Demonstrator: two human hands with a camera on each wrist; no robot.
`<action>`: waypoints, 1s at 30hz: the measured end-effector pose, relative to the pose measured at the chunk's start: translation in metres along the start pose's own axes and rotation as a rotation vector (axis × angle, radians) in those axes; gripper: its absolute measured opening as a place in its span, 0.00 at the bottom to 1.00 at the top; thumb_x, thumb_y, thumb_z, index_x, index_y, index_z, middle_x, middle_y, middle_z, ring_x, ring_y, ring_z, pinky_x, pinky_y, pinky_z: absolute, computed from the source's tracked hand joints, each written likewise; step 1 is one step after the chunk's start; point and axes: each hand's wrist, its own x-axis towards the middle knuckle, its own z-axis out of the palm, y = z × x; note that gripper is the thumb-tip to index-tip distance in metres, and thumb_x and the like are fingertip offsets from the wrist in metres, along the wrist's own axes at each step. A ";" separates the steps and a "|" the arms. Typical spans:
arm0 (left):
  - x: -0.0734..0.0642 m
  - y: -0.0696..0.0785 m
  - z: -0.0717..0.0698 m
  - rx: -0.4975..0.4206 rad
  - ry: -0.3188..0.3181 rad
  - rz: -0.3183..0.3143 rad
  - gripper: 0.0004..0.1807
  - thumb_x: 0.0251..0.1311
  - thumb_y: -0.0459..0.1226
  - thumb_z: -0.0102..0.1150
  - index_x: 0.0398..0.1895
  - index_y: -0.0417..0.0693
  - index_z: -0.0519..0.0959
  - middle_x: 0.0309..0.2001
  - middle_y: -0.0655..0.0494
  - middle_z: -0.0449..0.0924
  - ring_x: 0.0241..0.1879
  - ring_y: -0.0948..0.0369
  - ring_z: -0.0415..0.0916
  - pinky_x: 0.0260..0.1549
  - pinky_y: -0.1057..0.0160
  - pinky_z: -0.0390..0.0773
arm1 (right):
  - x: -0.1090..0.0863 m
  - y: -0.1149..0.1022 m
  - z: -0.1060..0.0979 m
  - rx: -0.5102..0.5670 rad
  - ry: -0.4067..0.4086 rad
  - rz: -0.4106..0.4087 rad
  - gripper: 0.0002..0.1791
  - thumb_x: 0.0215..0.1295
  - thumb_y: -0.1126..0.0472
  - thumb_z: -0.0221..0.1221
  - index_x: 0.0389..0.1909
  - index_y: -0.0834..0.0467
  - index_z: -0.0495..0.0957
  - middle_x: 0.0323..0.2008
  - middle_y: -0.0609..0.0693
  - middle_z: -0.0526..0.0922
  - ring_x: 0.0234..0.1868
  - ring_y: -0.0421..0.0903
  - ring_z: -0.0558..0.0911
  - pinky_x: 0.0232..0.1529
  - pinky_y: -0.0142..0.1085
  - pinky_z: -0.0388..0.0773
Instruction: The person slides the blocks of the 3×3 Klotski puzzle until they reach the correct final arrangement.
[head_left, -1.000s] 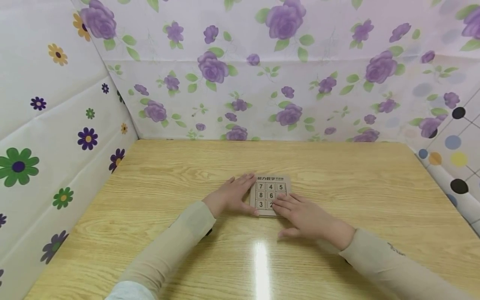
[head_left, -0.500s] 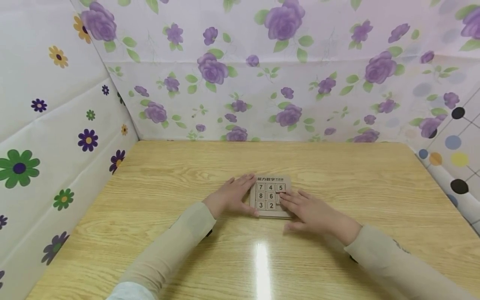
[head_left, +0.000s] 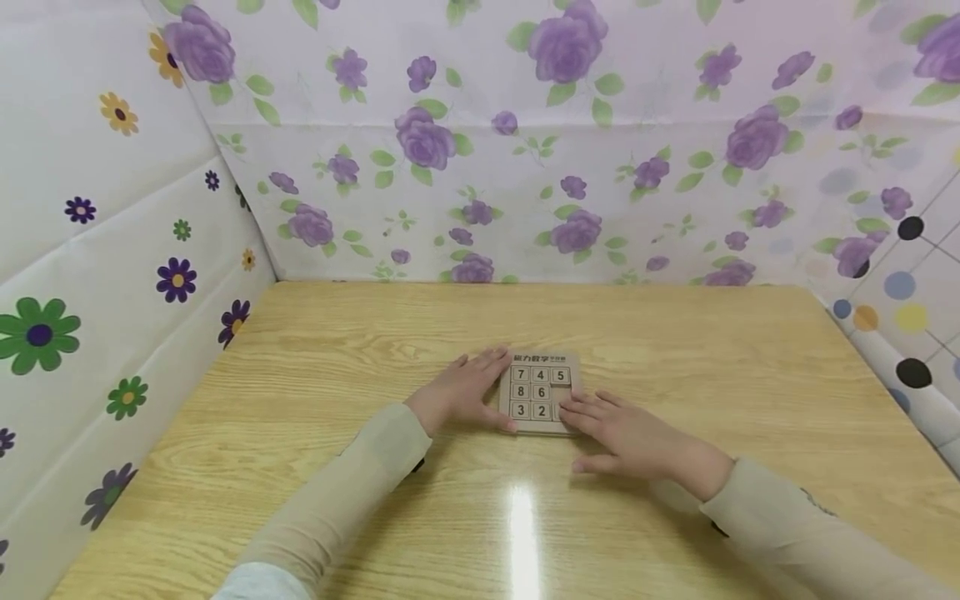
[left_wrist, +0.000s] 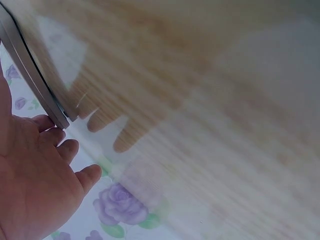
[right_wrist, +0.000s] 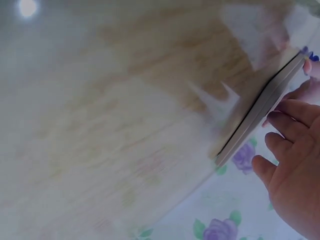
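Number puzzle (head_left: pixel 542 392) mid-frame, left hand (head_left: pixel 465 390) spread along its left edge, right hand (head_left: pixel 624 435) straight-fingered at its lower right (bare slot (head_left: pixel 561 394) under tile 5 (head_left: pixel 560 376))

"The table (head_left: pixel 675 350)?"
"Wood-grained, smooth and glossy."
"The number puzzle (head_left: pixel 541 392)?"
"Smooth and matt; wood or plastic, hard to tell."
"The wall covering (head_left: pixel 495 167)?"
"Creased, cloth-like sheeting."
"And the sleeves (head_left: pixel 345 483)?"
"Matt, wrinkled cloth."
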 end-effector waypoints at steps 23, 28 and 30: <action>0.000 0.002 -0.001 0.044 0.010 0.000 0.64 0.42 0.71 0.58 0.76 0.50 0.42 0.77 0.56 0.36 0.76 0.57 0.36 0.73 0.50 0.39 | 0.028 0.025 -0.003 -0.049 0.011 0.070 0.42 0.65 0.37 0.50 0.68 0.65 0.61 0.70 0.61 0.60 0.72 0.59 0.55 0.71 0.56 0.52; -0.001 0.003 -0.002 0.041 0.003 -0.001 0.64 0.43 0.71 0.58 0.76 0.50 0.42 0.77 0.56 0.36 0.76 0.57 0.36 0.73 0.50 0.39 | 0.024 0.019 0.000 -0.062 0.000 0.055 0.42 0.65 0.38 0.51 0.68 0.66 0.62 0.70 0.61 0.61 0.72 0.60 0.57 0.71 0.57 0.53; -0.002 0.003 -0.002 0.035 0.003 -0.002 0.64 0.43 0.70 0.59 0.76 0.50 0.42 0.77 0.56 0.36 0.76 0.57 0.36 0.73 0.50 0.39 | 0.022 0.017 0.001 -0.060 -0.005 0.053 0.42 0.65 0.37 0.51 0.68 0.66 0.62 0.70 0.61 0.61 0.72 0.60 0.57 0.70 0.57 0.53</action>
